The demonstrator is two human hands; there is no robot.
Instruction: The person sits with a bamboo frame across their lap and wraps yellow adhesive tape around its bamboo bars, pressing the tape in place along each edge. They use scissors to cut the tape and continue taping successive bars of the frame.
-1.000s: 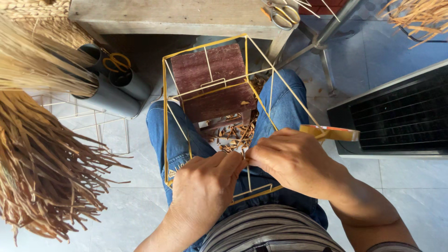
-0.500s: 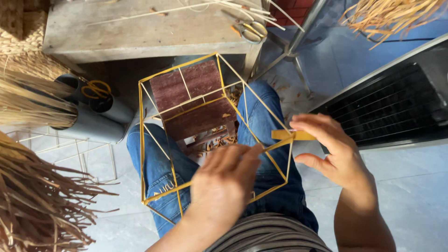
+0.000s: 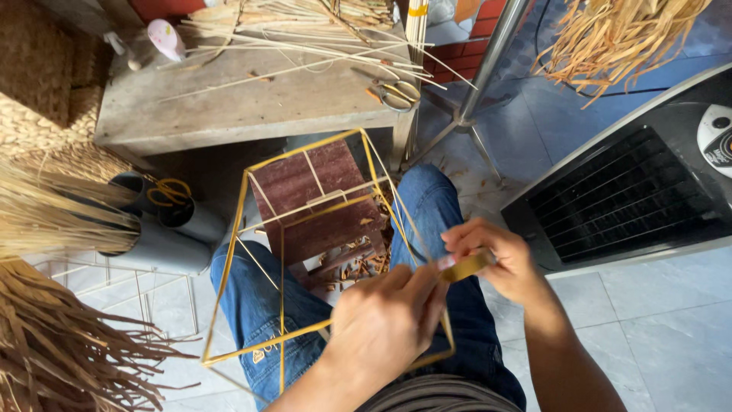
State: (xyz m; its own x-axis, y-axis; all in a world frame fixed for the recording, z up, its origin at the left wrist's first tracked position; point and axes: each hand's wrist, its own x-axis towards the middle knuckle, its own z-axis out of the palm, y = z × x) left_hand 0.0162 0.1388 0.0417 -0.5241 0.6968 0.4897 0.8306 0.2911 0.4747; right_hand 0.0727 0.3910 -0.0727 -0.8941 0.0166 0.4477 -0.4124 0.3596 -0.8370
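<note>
- Head view looks straight down on a seated person's lap, where a yellow wire frame (image 3: 305,252) shaped like an open box rests across the jeans-clad knees, filling the centre of the picture
- left hand (image 3: 385,324) sits at about 6 o'clock of the frame, fingers curled down onto its near right edge, gripping the wire there
- right hand (image 3: 492,259), at roughly 3 o'clock of the frame, pinches a flat yellowish strip (image 3: 465,265) between thumb and fingers; the strip's other end meets the left fingertips at the frame's right corner
- the frame looks light and fairly stiff, yet its thin rods would likely flex or twist if squeezed mid-span; the corners, where rods join, seem the firmest places to take hold
- the strip appears thin, pliable and easily creased, best held near its end
- rods are slim and bright yellow, with open faces, so a dark reddish board (image 3: 320,202) shows through below
- at 12 o'clock stands a worn wooden bench (image 3: 229,107) with scissors (image 3: 396,93) and loose reeds; grey tubes (image 3: 164,236) lie at 9 o'clock beside dried fibre bundles (image 3: 53,351); a black grilled appliance (image 3: 633,198) sits at 3 o'clock
</note>
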